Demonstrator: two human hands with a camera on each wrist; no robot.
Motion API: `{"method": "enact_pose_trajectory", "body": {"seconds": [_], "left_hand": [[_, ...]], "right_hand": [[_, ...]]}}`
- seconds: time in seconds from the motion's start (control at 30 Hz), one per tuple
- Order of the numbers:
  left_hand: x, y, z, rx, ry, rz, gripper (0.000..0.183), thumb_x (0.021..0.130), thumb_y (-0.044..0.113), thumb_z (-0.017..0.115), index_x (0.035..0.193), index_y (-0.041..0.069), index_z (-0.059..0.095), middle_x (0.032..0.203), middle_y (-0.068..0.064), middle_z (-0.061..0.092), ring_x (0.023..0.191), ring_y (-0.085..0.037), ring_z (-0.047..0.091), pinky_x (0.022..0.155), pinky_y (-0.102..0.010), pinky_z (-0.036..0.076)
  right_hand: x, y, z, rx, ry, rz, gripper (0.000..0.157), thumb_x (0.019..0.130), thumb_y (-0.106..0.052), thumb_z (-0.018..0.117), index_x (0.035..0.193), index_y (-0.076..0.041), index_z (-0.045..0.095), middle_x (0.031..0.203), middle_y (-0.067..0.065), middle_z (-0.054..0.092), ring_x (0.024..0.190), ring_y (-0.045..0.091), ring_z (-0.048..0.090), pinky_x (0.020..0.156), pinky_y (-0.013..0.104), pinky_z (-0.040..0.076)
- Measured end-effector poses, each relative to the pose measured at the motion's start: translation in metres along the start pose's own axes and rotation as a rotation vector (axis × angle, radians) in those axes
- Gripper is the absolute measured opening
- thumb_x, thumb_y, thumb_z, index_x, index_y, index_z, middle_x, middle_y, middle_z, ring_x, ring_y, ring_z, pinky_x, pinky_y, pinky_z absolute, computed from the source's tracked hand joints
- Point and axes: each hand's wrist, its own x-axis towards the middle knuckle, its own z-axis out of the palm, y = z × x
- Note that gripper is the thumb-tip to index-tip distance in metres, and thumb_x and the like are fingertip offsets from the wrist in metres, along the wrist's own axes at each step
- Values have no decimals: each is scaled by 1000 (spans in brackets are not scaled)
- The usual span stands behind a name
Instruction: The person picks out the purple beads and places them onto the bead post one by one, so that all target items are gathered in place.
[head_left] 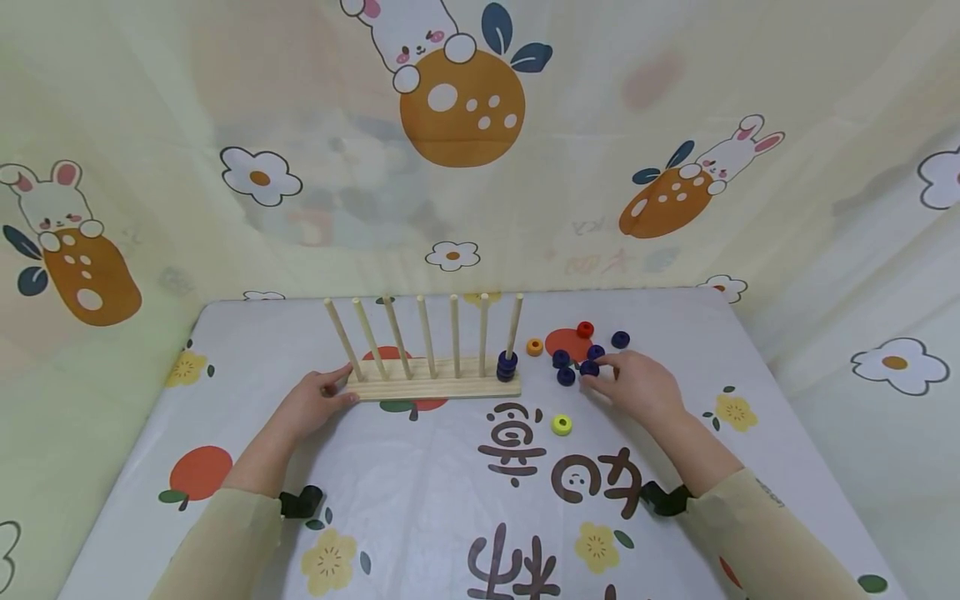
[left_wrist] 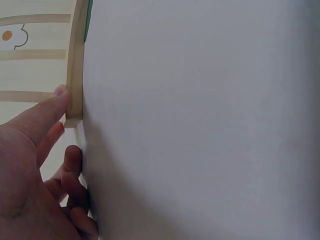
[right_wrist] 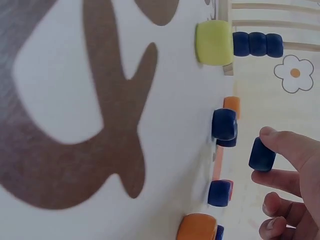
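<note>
A wooden peg rack with a row of upright pegs stands on the table. Its left end is gripped by my left hand; in the left wrist view the thumb lies against the front edge of the base. On the rightmost peg sit three dark blue beads in a stack. My right hand pinches a dark blue bead between thumb and index finger, held up off the table. The other fingers of that hand are loosely curled beneath, away from the bead.
Around the right hand lie several loose blue beads, a red bead and an orange bead. Closer to me is a yellow-green bead. Another orange bead shows low in the right wrist view. A printed cloth covers the table.
</note>
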Motion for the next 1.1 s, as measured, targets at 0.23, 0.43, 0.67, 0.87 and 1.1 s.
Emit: {"method": "enact_pose_trajectory", "body": {"seconds": [0.23,0.43,0.67,0.87,1.1], "left_hand": [[1,-1,1,-8,-6,-1,68,93,33,70,152,18,40,114,-19,49,100,-32,47,84,-46,42],[2,-2,2,6,-3,8,67,94,34,69,152,19,40,117,-20,50,100,-32,47,87,-49,43],[1,-2,3,9,-5,7,67,94,33,70,152,18,40,117,-20,50,100,-32,48,86,-48,43],[2,-2,3,10,-1,5,68,93,34,70,152,18,40,117,-20,50,100,-33,48,86,-48,44],[3,-2,1,18,-1,0,69,93,34,70,152,19,39,117,-21,50,101,-33,47,87,-49,44]], "right_hand": [[0,-4,-6,19,5,-10,60,89,-51,68,130,-8,65,82,5,60,72,23,52,59,34,40],[0,-9,-13,32,22,-13,61,90,-53,66,132,-8,64,80,5,58,72,23,50,58,34,39],[0,-19,-21,68,85,-43,60,89,-57,66,126,-9,68,82,5,56,74,24,49,59,34,37],[0,-32,-31,81,117,-59,60,88,-58,67,123,-9,69,80,5,55,73,24,49,60,34,37],[-1,-47,-42,107,135,-86,64,89,-59,65,127,-8,67,86,7,56,79,25,50,64,35,38]]}}
